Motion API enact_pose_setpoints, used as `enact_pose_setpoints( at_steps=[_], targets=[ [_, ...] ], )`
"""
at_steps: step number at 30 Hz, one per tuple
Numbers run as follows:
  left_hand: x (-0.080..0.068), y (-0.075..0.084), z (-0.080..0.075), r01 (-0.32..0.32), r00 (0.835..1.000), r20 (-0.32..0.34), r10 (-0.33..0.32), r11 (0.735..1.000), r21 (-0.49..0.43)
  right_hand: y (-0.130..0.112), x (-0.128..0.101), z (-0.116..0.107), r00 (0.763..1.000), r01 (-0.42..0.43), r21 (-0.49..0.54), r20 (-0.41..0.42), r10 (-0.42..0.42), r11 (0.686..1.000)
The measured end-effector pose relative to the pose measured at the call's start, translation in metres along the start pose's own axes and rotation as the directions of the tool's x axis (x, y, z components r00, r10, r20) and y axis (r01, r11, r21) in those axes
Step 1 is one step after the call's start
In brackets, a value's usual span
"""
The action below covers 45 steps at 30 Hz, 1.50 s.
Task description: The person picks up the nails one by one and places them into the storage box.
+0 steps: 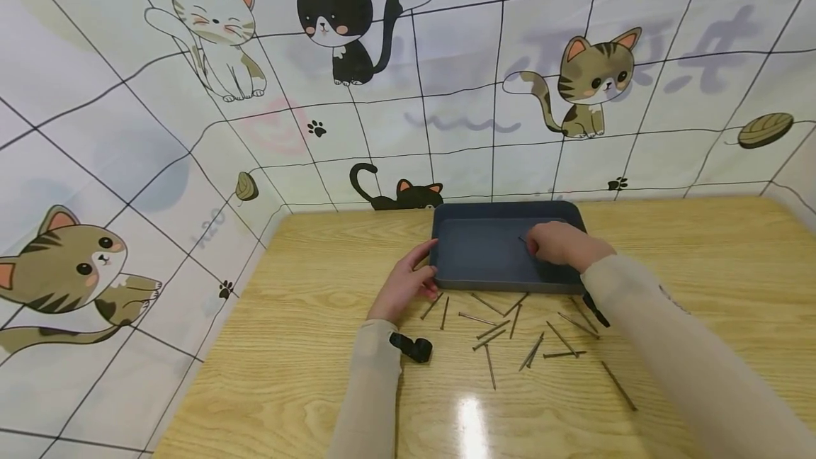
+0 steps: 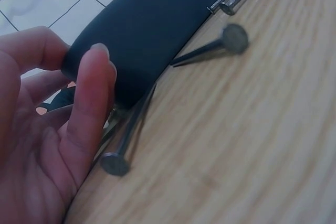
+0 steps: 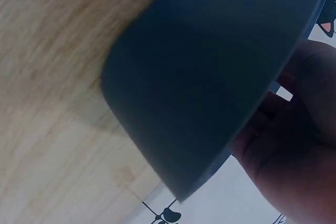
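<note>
The left hand (image 1: pixel 403 287) is resting against the near left corner of the dark blue rectangular plastic tray (image 1: pixel 484 261). Its thumb is lying along the tray's left wall and, in the left wrist view, its straight fingers (image 2: pixel 86 108) are pressing on the rounded outer corner, not curling round it.

The right hand (image 1: pixel 556 243) is reaching over the tray's right side with its fingers bent down inside, and a thin grey steel nail (image 1: pixel 524 240) is sticking out from its fingertips, seemingly pinched there. The right wrist view is showing only the tray's underside and a dim palm, so the grip itself cannot be told for certain.

The tray is sitting flat on the pale wooden table (image 1: pixel 306 374), near the back edge by the cat-patterned wall (image 1: pixel 191 126). Apart from the nail at the fingertips, its floor is showing nothing else.

Roughly fifteen more long grey nails (image 1: pixel 510 335) are lying scattered on the table just in front of the tray, some crossing each other; an exact count cannot be made. One nail (image 2: pixel 123 140) is lying just beside the left fingers, its tip by the tray's corner.
</note>
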<state>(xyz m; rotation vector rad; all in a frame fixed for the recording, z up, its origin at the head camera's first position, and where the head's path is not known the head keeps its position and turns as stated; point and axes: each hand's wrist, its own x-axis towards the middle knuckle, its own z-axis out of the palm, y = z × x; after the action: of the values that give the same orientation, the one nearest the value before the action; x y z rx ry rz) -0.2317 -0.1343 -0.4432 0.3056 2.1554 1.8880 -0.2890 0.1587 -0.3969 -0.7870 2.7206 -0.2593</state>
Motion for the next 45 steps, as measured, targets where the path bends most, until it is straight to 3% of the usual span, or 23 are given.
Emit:
enact_pose_setpoints(
  at_steps=[7,12,21,33,38,45],
  targets=[
    [0.000,-0.002,0.000,0.001,1.000,0.009,-0.001,1.000,0.001,0.003,-0.002,0.005,0.999,0.031,-0.025,-0.021,-0.032,0.999],
    [0.000,-0.001,-0.001,0.001,1.000,0.015,-0.001,1.000,0.001,0.010,-0.012,0.002,0.994,0.068,0.019,-0.083,-0.066,0.997],
    [0.000,0.001,-0.002,-0.008,1.000,0.011,0.008,1.000,-0.005,0.005,-0.043,-0.012,0.980,0.085,0.130,-0.189,-0.060,0.988],
    [0.004,-0.004,-0.003,0.002,1.000,-0.017,-0.002,1.000,-0.005,-0.017,-0.092,-0.002,0.967,0.082,0.076,-0.248,-0.060,0.994],
    [0.012,-0.018,-0.004,-0.015,0.999,-0.050,0.014,1.000,-0.008,-0.019,-0.109,0.008,0.973,0.082,0.091,-0.222,-0.060,0.993],
    [0.015,-0.026,-0.005,-0.019,0.999,-0.040,0.018,1.000,-0.013,-0.016,-0.133,0.033,0.995,0.020,0.103,-0.098,-0.010,0.994]
  ],
)
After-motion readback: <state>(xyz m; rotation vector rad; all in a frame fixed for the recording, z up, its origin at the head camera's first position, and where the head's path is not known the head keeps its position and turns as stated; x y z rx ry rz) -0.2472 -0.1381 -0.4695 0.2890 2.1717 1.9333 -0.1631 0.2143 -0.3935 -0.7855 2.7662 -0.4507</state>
